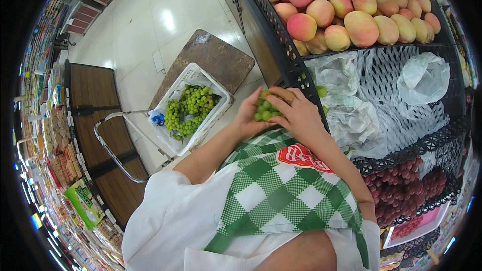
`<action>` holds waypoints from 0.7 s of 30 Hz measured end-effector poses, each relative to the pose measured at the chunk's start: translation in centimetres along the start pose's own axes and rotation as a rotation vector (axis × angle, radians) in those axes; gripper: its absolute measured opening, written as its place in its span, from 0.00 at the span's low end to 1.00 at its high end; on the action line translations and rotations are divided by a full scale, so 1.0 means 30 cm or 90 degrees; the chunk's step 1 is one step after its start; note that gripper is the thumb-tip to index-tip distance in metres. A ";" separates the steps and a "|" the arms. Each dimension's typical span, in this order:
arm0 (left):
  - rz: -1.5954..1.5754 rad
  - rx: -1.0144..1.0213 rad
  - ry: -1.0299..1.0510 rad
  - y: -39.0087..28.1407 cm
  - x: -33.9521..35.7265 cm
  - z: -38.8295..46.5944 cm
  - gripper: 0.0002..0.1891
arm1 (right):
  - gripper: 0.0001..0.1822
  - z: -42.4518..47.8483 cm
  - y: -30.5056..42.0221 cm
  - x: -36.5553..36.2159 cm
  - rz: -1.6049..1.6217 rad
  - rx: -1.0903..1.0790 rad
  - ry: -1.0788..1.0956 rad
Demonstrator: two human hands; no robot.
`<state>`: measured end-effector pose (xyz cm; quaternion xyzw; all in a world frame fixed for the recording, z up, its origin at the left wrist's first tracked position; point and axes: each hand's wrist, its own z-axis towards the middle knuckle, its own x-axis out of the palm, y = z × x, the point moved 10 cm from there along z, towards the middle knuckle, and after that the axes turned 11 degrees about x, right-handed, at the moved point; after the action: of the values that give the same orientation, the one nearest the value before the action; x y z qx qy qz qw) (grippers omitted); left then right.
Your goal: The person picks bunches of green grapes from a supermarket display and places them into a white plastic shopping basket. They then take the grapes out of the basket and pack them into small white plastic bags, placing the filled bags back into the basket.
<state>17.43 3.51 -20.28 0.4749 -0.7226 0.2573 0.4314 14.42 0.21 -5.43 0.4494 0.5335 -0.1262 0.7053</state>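
Note:
A bunch of green grapes (266,110) is held between my two hands in front of the checked apron. My left hand (248,114) cups it from the left, and my right hand (295,109) covers it from above and the right, fingers bent over the grapes. Lower left of the hands, a white plastic crate (222,99) holds more green grapes (190,111) on a pale liner, with a blue crumpled piece at its left corner. Beside my right hand, a few loose green grapes (321,91) lie among crumpled white wrapping (356,118).
The crate sits on a worn brown flatbed cart (211,58) with a metal handle (103,150). Along the right runs a black display basket edge (280,26), with mangoes (360,28) at the top and red grapes (406,188) below. A wood-panelled shelf unit (101,120) stands left.

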 end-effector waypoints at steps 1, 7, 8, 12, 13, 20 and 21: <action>-0.035 0.026 0.001 -0.038 -0.035 -0.009 0.21 | 0.26 0.014 0.004 0.002 0.014 0.000 -0.014; -0.038 0.313 -0.093 -0.429 -0.485 -0.114 0.18 | 0.24 0.015 -0.036 -0.006 0.053 0.030 -0.039; -0.058 0.357 -0.130 -0.503 -0.599 -0.144 0.18 | 0.24 0.003 -0.054 -0.011 0.059 0.045 -0.041; -0.123 0.488 -0.336 -0.716 -0.939 -0.305 0.18 | 0.22 -0.070 -0.152 -0.023 0.111 0.106 -0.072; -0.116 0.518 -0.379 -0.764 -0.989 -0.338 0.19 | 0.22 -0.090 -0.173 -0.025 0.117 0.117 -0.074; -0.132 0.516 -0.407 -1.008 -0.949 -0.270 0.32 | 0.22 -0.164 -0.207 -0.077 0.131 0.134 -0.116; -0.130 0.496 -0.407 -1.027 -0.924 -0.250 0.35 | 0.22 -0.171 -0.214 -0.095 0.137 0.137 -0.128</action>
<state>53.17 9.42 -41.79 0.7237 -0.6186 0.3058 0.0031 5.79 -0.34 -6.30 0.5622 0.3922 -0.1506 0.7123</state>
